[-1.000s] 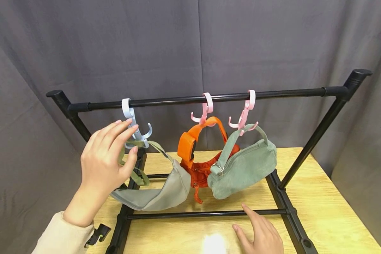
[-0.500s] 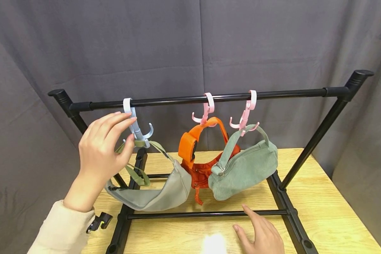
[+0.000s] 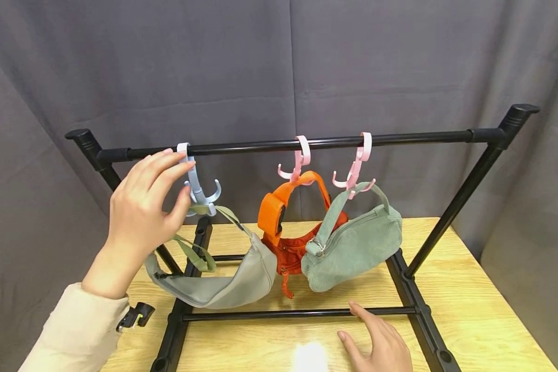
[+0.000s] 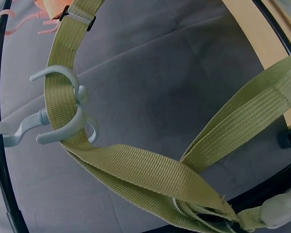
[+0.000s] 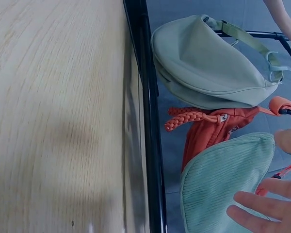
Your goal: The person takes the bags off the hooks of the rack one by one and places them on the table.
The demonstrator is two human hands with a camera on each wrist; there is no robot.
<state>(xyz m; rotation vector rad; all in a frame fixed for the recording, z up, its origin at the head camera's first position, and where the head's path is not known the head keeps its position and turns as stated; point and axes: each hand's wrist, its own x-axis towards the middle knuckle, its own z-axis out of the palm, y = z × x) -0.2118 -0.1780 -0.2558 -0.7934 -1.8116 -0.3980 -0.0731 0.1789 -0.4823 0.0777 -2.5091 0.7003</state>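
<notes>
My left hand (image 3: 141, 206) is raised beside a pale blue hook (image 3: 200, 194), its fingers loosely bent and holding nothing. This hook hangs on the rack's black top bar, and the olive strap (image 4: 136, 167) of a sage-grey waist bag (image 3: 242, 284) is looped over its prongs. Low at the front, my right hand (image 3: 376, 338) hovers near the lower crossbar with relaxed fingers and nothing in them. An orange-red bag (image 3: 294, 252) and a green corduroy bag (image 3: 355, 250) hang by their straps from two pink hooks (image 3: 353, 173) farther right.
A black rack (image 3: 423, 137) stands on a light wooden table (image 3: 474, 305). Its slanted posts rise at both sides, and a lower crossbar (image 3: 302, 313) runs across the front. Grey curtains (image 3: 242, 67) enclose the back and sides.
My left hand has drawn back slightly up and to the left, uncovering more of the blue hook and the left end of the sage-grey bag. The right hand has hardly moved.
</notes>
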